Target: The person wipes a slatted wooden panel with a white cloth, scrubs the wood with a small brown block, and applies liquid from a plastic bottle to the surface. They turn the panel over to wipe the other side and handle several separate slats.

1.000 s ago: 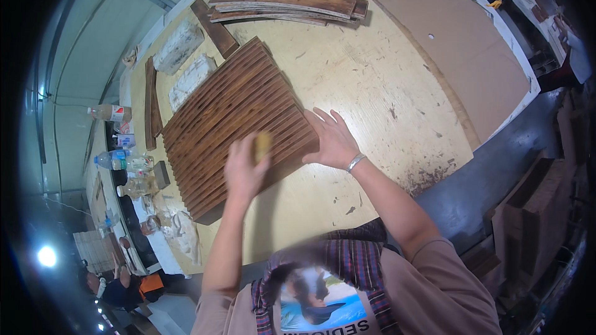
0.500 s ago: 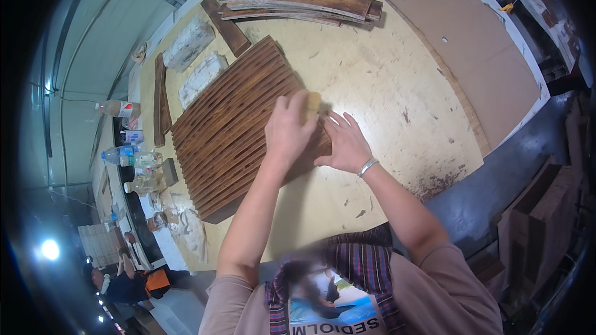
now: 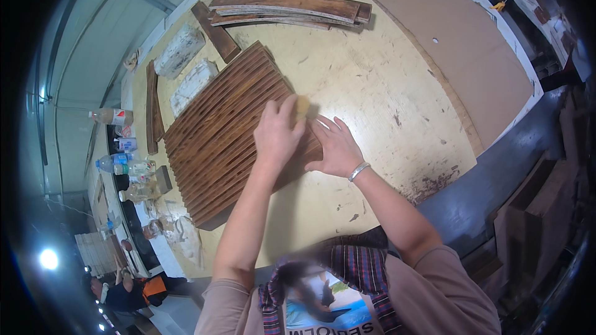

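Note:
A wide ridged panel of brown wooden slats (image 3: 217,136) lies slantwise on the pale worktable (image 3: 385,105). At its right-hand edge, my left hand (image 3: 276,133) is closed on a small yellow pad (image 3: 302,107); whether it is sponge or abrasive I cannot tell. Close beside it, my right hand (image 3: 336,149) rests against the lower right side of the panel, thumb and fingers spread apart. A metal bracelet circles the right wrist. The left fingertips and the pad's working face are partly hidden.
Curved brown boards (image 3: 288,9) are stacked at the back, near a single dark plank (image 3: 215,32). Two white-wrapped blocks (image 3: 180,49) lie behind the panel. Bottles (image 3: 115,162) line the left side. A cardboard sheet (image 3: 459,56) covers the far right. Another person (image 3: 121,291) is at lower left.
The whole view has shifted slightly, so the table and panel appear a little further left. Both hands keep almost the same places at the panel's edge, with the pad still held.

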The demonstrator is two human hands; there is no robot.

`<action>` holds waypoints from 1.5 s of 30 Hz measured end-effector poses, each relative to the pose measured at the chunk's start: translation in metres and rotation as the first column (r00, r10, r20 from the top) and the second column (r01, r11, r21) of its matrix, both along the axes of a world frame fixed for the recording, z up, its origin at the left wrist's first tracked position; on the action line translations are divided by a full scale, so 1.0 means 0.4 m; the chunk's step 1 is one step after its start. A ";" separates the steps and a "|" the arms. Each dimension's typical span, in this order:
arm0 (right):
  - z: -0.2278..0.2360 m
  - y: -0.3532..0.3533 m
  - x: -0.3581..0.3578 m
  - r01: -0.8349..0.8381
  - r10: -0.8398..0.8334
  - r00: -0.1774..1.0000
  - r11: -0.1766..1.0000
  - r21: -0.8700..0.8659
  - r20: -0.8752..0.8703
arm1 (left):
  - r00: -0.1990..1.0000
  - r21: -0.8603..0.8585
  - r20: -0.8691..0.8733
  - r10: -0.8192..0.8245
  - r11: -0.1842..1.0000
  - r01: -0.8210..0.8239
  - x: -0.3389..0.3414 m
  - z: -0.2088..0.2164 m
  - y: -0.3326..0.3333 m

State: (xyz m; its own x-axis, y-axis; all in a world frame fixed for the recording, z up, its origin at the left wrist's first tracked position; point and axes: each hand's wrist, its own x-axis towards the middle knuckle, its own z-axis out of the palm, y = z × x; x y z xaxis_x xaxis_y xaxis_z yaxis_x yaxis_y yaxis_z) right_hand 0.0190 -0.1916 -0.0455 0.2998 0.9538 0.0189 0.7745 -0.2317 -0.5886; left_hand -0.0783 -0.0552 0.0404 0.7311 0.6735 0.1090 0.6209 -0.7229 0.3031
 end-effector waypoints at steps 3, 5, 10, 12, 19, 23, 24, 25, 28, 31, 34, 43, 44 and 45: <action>-0.002 -0.005 0.008 0.026 -0.023 0.999 0.998 0.060 -0.046 | 0.994 0.020 -0.069 0.087 0.996 -0.086 -0.136 -0.007 0.037; -0.008 -0.007 0.011 0.033 -0.031 0.999 0.997 0.072 -0.037 | 0.972 -0.009 -0.106 0.208 0.978 -0.210 -0.299 -0.011 0.081; 0.014 -0.003 -0.001 0.020 -0.016 0.998 0.998 0.057 -0.066 | 0.720 0.118 -0.200 0.664 0.746 -0.655 -0.837 -0.037 0.219; 0.014 -0.006 0.004 0.035 -0.033 0.997 0.999 0.037 -0.071 | 0.632 0.215 -0.261 0.729 0.683 -0.699 -0.836 0.003 0.216; -0.004 -0.004 0.005 0.022 -0.020 0.999 0.999 0.032 -0.051 | 0.987 0.069 0.142 0.078 0.994 -0.088 -0.221 0.018 -0.008; -0.049 0.005 -0.001 -0.029 0.013 0.984 0.996 0.087 0.180 | 0.986 0.008 0.065 -0.155 0.988 0.154 -0.049 0.021 -0.129; -0.035 0.006 -0.002 -0.044 0.011 0.961 0.993 0.113 0.278 | 0.983 0.026 0.021 -0.183 0.983 0.182 -0.061 0.009 -0.131; -0.020 0.004 0.000 0.027 -0.025 0.999 0.998 0.063 -0.039 | 0.995 0.010 0.005 -0.102 0.995 0.102 -0.104 0.004 -0.120; -0.007 -0.003 0.004 0.034 -0.027 0.997 0.996 0.088 -0.076 | 0.994 0.020 -0.036 0.102 0.995 -0.101 -0.337 -0.022 -0.050; 0.018 0.009 -0.008 0.027 -0.026 0.997 0.999 0.022 -0.076 | 0.922 -0.020 0.026 0.385 0.923 -0.385 -0.690 -0.069 0.033; 0.016 0.006 -0.005 0.072 -0.064 0.995 0.992 0.101 -0.082 | 0.646 0.012 -0.109 0.756 0.650 -0.759 -0.940 -0.044 0.128; 0.017 0.009 -0.030 0.061 -0.058 0.996 0.997 0.036 -0.065 | 0.923 0.085 0.048 0.382 0.919 -0.384 -0.590 -0.020 0.047; 0.022 0.011 -0.024 0.061 -0.058 0.996 0.997 0.043 -0.069 | 0.952 0.083 0.005 0.308 0.948 -0.307 -0.553 -0.017 0.037; 0.029 0.013 -0.022 0.066 -0.063 0.996 0.997 0.034 -0.066 | 0.950 0.119 0.022 0.311 0.943 -0.312 -0.559 -0.023 0.041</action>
State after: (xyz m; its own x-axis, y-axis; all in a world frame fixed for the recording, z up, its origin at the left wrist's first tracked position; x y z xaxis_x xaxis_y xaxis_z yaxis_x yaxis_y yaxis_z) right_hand 0.0100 -0.1862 -0.0339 0.3624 0.9315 0.0318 0.7187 -0.2576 -0.6458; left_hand -0.3020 -0.0387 0.0312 0.4864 0.8495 0.2043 0.8200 -0.5246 0.2289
